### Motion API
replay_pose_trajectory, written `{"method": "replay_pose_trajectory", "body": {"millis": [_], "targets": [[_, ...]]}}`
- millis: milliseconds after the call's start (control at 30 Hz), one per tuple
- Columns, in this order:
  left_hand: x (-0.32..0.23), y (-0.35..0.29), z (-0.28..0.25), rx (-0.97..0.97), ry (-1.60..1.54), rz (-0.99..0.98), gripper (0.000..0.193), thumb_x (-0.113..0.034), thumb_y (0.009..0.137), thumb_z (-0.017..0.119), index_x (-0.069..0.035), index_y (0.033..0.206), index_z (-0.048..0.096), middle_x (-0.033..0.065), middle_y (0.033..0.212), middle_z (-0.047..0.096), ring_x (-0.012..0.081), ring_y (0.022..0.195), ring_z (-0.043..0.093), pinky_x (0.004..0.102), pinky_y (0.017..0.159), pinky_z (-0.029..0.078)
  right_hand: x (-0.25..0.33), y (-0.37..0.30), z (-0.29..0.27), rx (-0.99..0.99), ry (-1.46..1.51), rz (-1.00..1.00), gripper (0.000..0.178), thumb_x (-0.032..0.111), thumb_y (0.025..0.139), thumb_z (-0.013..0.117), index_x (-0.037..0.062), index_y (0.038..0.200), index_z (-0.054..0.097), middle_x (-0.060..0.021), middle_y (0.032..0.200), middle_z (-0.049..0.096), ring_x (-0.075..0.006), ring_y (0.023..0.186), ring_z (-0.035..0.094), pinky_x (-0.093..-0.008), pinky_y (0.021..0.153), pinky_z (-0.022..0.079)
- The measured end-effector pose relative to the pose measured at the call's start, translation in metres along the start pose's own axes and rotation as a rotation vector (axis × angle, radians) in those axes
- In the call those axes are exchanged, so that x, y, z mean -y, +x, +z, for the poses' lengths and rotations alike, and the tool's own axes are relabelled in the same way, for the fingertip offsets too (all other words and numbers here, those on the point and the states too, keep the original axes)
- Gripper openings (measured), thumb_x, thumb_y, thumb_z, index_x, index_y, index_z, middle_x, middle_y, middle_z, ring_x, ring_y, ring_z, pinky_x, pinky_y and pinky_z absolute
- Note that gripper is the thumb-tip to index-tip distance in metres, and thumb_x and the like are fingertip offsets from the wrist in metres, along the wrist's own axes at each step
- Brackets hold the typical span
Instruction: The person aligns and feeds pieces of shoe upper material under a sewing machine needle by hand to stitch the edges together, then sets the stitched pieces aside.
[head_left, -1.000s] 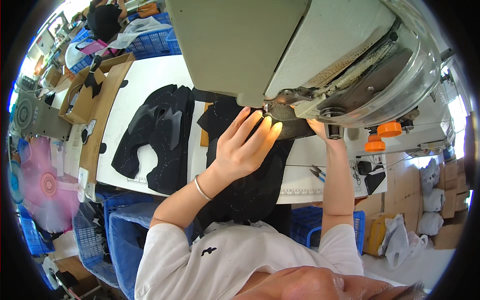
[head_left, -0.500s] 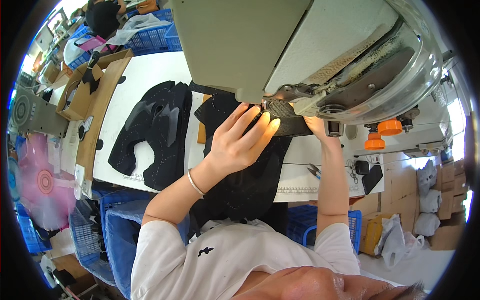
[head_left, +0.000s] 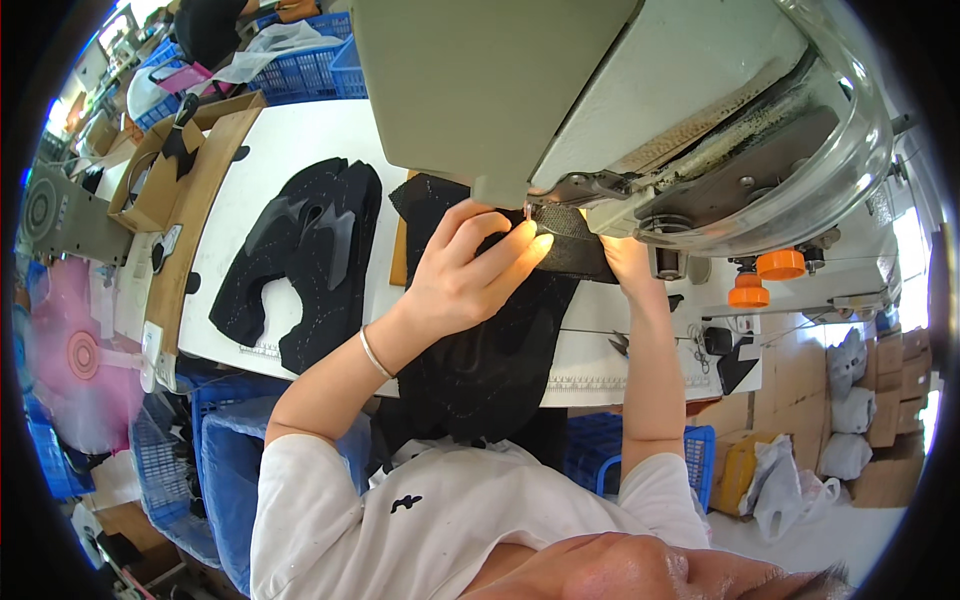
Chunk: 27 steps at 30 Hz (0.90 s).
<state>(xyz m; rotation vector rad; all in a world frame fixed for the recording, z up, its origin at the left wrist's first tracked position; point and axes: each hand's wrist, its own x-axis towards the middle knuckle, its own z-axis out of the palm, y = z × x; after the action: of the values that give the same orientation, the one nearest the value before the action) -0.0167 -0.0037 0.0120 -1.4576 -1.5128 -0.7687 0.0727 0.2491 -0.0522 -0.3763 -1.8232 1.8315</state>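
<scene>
A black fabric piece (head_left: 485, 345) lies beneath the sewing machine's needle (head_left: 528, 212), hanging over the table's near edge. At the needle sits a dark mesh-textured strip (head_left: 572, 250) of the work. My left hand (head_left: 465, 262) has bent fingers on the fabric left of the needle, thumb and forefinger close together at the strip's edge. To the right, my right hand (head_left: 628, 268) grips the strip's end; the machine head hides some of its fingers. A stack of black cut fabric pieces (head_left: 345, 235) rests on the table to the left.
The machine head (head_left: 470, 90) hangs above my hands. Snips (head_left: 620, 346) and a small black box (head_left: 718, 341) lie on the white table (head_left: 590, 372) at right. Blue crates (head_left: 590, 445) stand below; a pink fan (head_left: 85, 355) and cardboard box (head_left: 150, 195) are at left.
My left hand's fingers have curled more and drawn together beside the needle. My right hand stays at the strip's end. The whole view has shifted slightly.
</scene>
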Motion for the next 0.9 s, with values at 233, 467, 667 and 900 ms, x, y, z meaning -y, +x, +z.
{"method": "replay_pose_trajectory", "body": {"millis": [233, 467, 667, 900], "targets": [[-0.008, 0.000, -0.006, 0.060, 0.132, 0.109, 0.032, -0.010, 0.071, 0.067, -0.007, 0.102, 0.073, 0.0083, 0.096, 0.061, 0.0239, 0.092, 0.060, 0.0344, 0.084, 0.054, 0.024, -0.027, 0.024, -0.030, -0.502, -0.308, 0.025, 0.015, 0.093, 0.065, 0.0017, 0.114, 0.064, -0.0073, 0.116, 0.065, -0.0156, 0.107, 0.058, -0.0307, 0.095, 0.044], [-0.008, 0.005, -0.008, 0.046, 0.187, 0.113, 0.032, -0.011, 0.069, 0.073, -0.014, 0.101, 0.076, 0.0060, 0.097, 0.062, 0.0238, 0.091, 0.063, 0.0337, 0.080, 0.058, 0.024, -0.043, 0.018, -0.088, -0.291, -0.176, 0.029, 0.010, 0.090, 0.068, 0.0011, 0.117, 0.064, -0.0057, 0.118, 0.064, -0.0143, 0.105, 0.059, -0.0281, 0.094, 0.044], [-0.003, -0.006, -0.007, 0.064, 0.199, 0.221, 0.028, -0.008, 0.072, 0.072, -0.012, 0.100, 0.077, 0.0058, 0.097, 0.062, 0.0231, 0.091, 0.064, 0.0324, 0.082, 0.060, 0.064, -0.070, 0.053, -0.124, -0.329, -0.137, 0.026, 0.006, 0.090, 0.068, 0.0001, 0.115, 0.066, -0.0060, 0.116, 0.063, -0.0132, 0.104, 0.059, -0.0266, 0.093, 0.044], [0.001, 0.001, -0.013, 0.028, 0.115, 0.197, 0.029, -0.010, 0.072, 0.073, -0.007, 0.100, 0.076, 0.0060, 0.095, 0.062, 0.0228, 0.092, 0.065, 0.0335, 0.085, 0.060, 0.070, -0.084, 0.065, -0.065, -0.105, -0.125, 0.022, 0.003, 0.091, 0.065, -0.0015, 0.112, 0.067, -0.0038, 0.104, 0.066, -0.0078, 0.093, 0.059, -0.0213, 0.084, 0.046]]}}
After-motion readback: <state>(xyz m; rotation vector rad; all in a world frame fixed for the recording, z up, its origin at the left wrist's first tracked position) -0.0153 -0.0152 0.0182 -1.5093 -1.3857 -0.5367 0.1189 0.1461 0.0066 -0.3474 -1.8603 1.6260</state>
